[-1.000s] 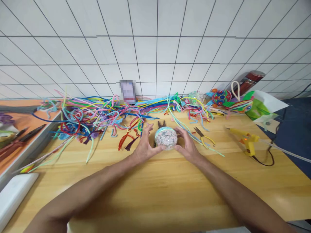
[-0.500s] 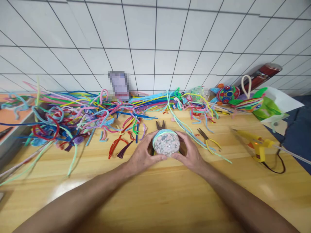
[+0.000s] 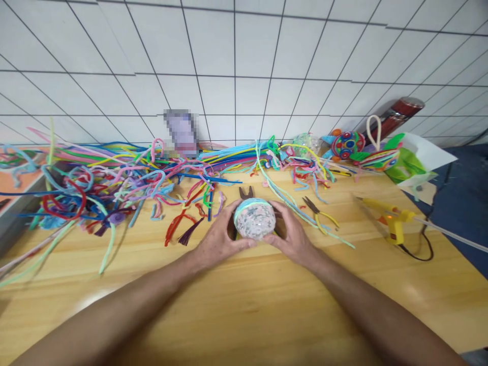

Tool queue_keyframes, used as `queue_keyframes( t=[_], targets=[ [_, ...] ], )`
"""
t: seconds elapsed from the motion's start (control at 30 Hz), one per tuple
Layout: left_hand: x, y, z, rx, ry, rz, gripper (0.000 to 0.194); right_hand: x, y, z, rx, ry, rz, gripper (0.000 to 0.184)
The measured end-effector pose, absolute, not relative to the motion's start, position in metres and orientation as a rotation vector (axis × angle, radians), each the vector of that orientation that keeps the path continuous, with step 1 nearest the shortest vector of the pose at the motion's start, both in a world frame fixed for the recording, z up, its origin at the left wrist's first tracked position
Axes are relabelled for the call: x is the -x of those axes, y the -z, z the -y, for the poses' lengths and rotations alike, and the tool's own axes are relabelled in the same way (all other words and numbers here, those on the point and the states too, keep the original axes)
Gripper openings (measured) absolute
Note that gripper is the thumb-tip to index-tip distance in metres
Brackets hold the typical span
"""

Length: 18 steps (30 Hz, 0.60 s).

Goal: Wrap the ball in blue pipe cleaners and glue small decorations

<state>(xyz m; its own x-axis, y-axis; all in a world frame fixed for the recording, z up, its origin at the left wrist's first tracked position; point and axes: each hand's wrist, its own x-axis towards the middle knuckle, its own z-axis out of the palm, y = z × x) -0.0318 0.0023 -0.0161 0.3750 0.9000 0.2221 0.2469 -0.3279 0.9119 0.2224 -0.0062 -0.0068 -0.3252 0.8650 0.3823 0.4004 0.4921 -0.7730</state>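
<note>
Between my two hands is a round ball (image 3: 255, 222) with a mottled, speckled white and grey surface. Light blue and pale green fuzzy pipe cleaners wrap round its upper part. My left hand (image 3: 219, 236) grips the ball's left side, and my right hand (image 3: 292, 235) grips its right side. Both thumbs meet its lower near edge, while most of the other fingers are hidden behind it. Just beyond the ball show the dark jaws of one pair of pliers (image 3: 246, 192); the rest is mostly covered. Yellow-handled long-nose pliers (image 3: 320, 216) lie to the right.
Tangled pipe cleaners (image 3: 125, 183) spread along the tiled wall (image 3: 251, 91). A yellow glue gun (image 3: 394, 226), its cord trailing, rests at the right of the wooden table (image 3: 244, 305). Behind it are colourful fish-like crafts (image 3: 347, 146) and a red cylinder (image 3: 400, 119). Red and purple tassels (image 3: 189, 233) lie left.
The camera view has turned slightly, so the table's things appear further left. Both hands keep their hold on the ball, with little change in its pose.
</note>
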Motion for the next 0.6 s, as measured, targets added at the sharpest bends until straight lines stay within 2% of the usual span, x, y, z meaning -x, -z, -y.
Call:
queue_keyframes(
  t=[0.13, 0.33, 0.4, 0.5, 0.6],
  targets=[
    [0.032, 0.016, -0.002, -1.84, -0.959, -1.013, 0.103, -0.222, 0.003, 0.006, 1.06, -0.772, 1.844, 0.077],
    [0.032, 0.006, -0.001, -1.902, -0.908, -1.049, 0.09, -0.211, -0.026, 0.004, 1.154, -0.794, 1.572, 0.051],
    [0.032, 0.005, -0.001, -1.915, -0.897, -1.053, 0.09, -0.208, -0.042, 0.01, 1.113, -0.703, 1.567, 0.038],
    [0.033, 0.004, 0.0, -1.936, -0.9, -1.07, 0.089, -0.205, -0.057, 0.027, 0.952, -0.577, 1.726, 0.009],
    [0.034, 0.005, 0.001, -1.953, -0.895, -1.074, 0.089, -0.204, -0.049, 0.044, 0.743, -0.511, 1.944, 0.018]
  ],
)
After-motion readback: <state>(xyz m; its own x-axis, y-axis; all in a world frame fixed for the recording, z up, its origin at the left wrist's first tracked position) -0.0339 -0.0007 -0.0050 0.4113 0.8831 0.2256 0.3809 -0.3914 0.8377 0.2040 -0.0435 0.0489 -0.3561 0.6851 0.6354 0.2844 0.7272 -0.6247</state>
